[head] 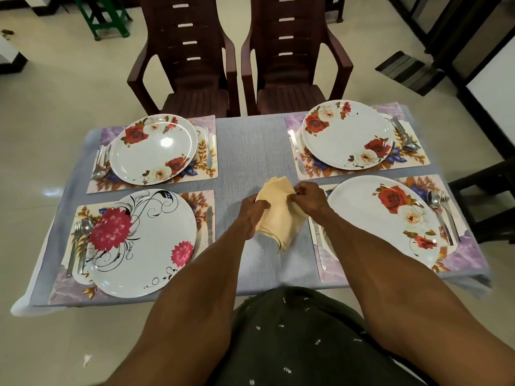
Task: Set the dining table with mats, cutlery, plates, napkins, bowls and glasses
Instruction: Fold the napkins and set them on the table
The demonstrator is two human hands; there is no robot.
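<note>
- Partly hidden behind both hands, the stacked napkins (279,215) hang between them.
- Left hand (254,210) grips their edge; right hand (308,196) pinches a corner.

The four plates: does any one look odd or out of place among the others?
Yes. The near-left plate does not match: pink flowers with black swirls, while the other three carry red roses. The near-right plate sits off-centre, overlapping its mat's inner edge.

Cloth-covered table (250,151) under four placemats (451,252).
</note>
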